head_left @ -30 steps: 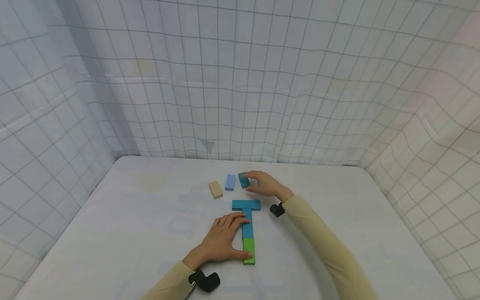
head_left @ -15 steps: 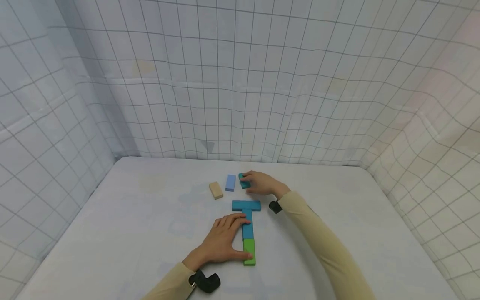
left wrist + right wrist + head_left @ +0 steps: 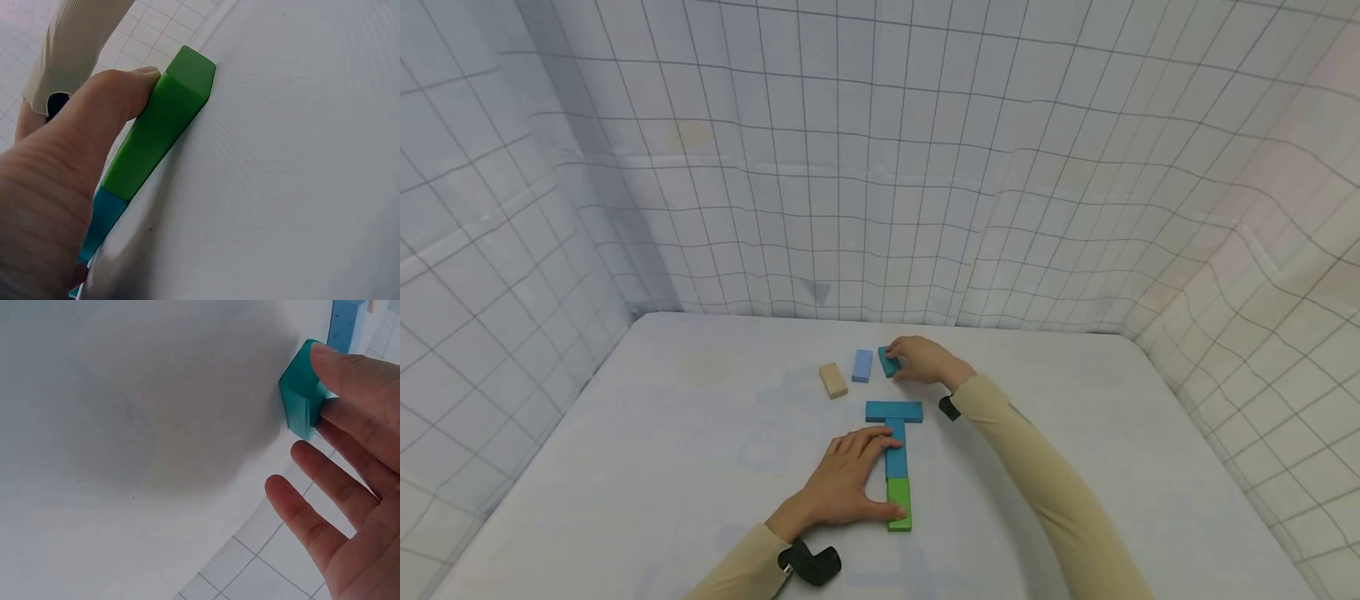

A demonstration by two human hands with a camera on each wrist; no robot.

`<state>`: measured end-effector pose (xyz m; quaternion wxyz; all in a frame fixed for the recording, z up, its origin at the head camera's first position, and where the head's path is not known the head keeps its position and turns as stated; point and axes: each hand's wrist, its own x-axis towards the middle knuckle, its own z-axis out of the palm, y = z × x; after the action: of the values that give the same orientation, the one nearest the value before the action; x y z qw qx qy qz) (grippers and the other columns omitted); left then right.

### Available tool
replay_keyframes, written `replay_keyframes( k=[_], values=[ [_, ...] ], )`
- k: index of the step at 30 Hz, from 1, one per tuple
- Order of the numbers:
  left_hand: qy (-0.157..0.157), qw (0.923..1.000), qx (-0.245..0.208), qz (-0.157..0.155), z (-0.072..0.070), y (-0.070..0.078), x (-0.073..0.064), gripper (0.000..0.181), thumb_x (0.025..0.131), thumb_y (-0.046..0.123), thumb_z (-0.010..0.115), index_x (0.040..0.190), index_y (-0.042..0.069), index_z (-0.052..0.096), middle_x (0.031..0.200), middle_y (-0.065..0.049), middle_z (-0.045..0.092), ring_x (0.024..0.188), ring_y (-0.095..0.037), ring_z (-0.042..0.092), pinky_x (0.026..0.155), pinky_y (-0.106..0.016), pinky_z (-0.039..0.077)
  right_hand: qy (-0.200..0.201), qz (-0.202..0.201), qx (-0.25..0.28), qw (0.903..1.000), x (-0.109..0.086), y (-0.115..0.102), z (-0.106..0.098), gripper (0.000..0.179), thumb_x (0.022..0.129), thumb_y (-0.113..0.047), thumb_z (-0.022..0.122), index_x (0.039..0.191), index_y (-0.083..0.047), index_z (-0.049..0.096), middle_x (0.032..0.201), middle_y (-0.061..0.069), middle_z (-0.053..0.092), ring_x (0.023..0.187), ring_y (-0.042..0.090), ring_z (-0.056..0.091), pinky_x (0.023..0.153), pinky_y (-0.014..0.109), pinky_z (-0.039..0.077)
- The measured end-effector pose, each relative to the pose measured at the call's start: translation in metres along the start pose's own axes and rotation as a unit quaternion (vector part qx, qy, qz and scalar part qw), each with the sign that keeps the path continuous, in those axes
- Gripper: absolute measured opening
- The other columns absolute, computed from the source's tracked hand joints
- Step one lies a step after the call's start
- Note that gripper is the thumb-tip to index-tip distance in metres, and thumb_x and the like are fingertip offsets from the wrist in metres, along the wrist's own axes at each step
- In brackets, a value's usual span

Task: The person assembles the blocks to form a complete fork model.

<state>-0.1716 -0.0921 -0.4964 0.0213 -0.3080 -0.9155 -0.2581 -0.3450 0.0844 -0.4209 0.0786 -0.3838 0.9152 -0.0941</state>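
Note:
My left hand [image 3: 842,483] rests along a row of blocks, with its thumb on a green block [image 3: 898,510] and its fingertips on a blue block [image 3: 896,462]. Another blue block [image 3: 893,411] lies crosswise at the far end, so the three make a T. In the left wrist view the green block [image 3: 150,128] lies flat, end to end with the blue one [image 3: 105,215]. Farther back, my right hand [image 3: 928,362] pinches a teal block [image 3: 889,364] between thumb and index finger. In the right wrist view this teal block [image 3: 302,394] still touches the table, other fingers spread apart.
Left of the teal block lie a light blue block [image 3: 862,366] and a beige block [image 3: 832,380], apart from each other. The white table [image 3: 700,467] ends at a hanging grid-patterned sheet [image 3: 880,183] behind, with more at both sides.
My right thumb and fingers have closed in on the teal block, and the right wrist has shifted slightly left. The left hand and the T of blocks have stayed put.

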Motion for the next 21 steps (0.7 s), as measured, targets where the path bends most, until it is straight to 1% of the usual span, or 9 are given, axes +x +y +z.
replay_keyframes(
  k=[2, 8, 11, 14, 18, 21],
  values=[
    [0.0, 1.0, 0.0, 0.0, -0.0003, 0.0005, 0.0001, 0.087, 0.071, 0.08, 0.055, 0.139, 0.028, 0.041, 0.148, 0.002, 0.028, 0.133, -0.021, 0.028, 0.099, -0.048, 0.026, 0.0, 0.006, -0.002, 1.0, 0.0005, -0.0007, 0.0001, 0.042, 0.086, -0.018, 0.072, 0.122, 0.002, 0.062, 0.132, 0.015, 0.053, 0.122, 0.029, 0.047, 0.102, 0.038, 0.035],
    [0.0, 1.0, 0.0, -0.002, -0.001, 0.0013, -0.0001, 0.087, 0.071, 0.08, 0.056, 0.139, 0.028, 0.041, 0.148, 0.002, 0.028, 0.133, -0.022, 0.028, 0.098, -0.047, 0.026, -0.009, 0.039, 0.015, 0.9991, 0.0025, -0.0011, 0.0015, 0.041, 0.087, -0.017, 0.071, 0.123, 0.0, 0.061, 0.138, 0.016, 0.048, 0.127, 0.029, 0.043, 0.104, 0.038, 0.032],
    [0.0, 1.0, 0.002, -0.003, -0.001, 0.0011, -0.0002, 0.087, 0.071, 0.08, 0.055, 0.139, 0.028, 0.041, 0.147, 0.002, 0.029, 0.133, -0.022, 0.028, 0.098, -0.047, 0.026, -0.008, 0.041, 0.018, 0.999, 0.0038, -0.0004, 0.0032, 0.041, 0.087, -0.016, 0.071, 0.124, -0.001, 0.06, 0.138, 0.016, 0.048, 0.127, 0.028, 0.043, 0.104, 0.037, 0.032],
    [0.001, 1.0, 0.004, -0.004, -0.0007, 0.0005, -0.0005, 0.087, 0.07, 0.08, 0.055, 0.139, 0.028, 0.041, 0.147, 0.003, 0.028, 0.133, -0.021, 0.028, 0.098, -0.047, 0.026, -0.005, 0.037, 0.011, 0.9992, 0.005, 0.0003, 0.0046, 0.04, 0.086, -0.016, 0.072, 0.122, -0.001, 0.06, 0.135, 0.015, 0.051, 0.123, 0.027, 0.047, 0.102, 0.036, 0.035],
    [0.001, 1.0, 0.001, -0.002, 0.0001, -0.0001, -0.0006, 0.087, 0.071, 0.08, 0.055, 0.139, 0.029, 0.041, 0.147, 0.003, 0.029, 0.133, -0.021, 0.028, 0.098, -0.047, 0.026, 0.003, 0.034, 0.006, 0.9994, 0.0053, 0.0011, 0.0048, 0.037, 0.085, -0.014, 0.073, 0.118, -0.002, 0.061, 0.13, 0.014, 0.054, 0.116, 0.025, 0.052, 0.098, 0.036, 0.039],
    [0.0, 1.0, 0.002, -0.001, 0.0005, -0.0004, -0.0004, 0.087, 0.071, 0.08, 0.055, 0.14, 0.029, 0.04, 0.148, 0.003, 0.028, 0.133, -0.021, 0.028, 0.098, -0.047, 0.027, 0.007, 0.034, 0.012, 0.9993, 0.0039, 0.0014, 0.0032, 0.035, 0.083, -0.013, 0.075, 0.115, -0.002, 0.063, 0.128, 0.013, 0.056, 0.117, 0.026, 0.052, 0.099, 0.037, 0.038]
  ],
)
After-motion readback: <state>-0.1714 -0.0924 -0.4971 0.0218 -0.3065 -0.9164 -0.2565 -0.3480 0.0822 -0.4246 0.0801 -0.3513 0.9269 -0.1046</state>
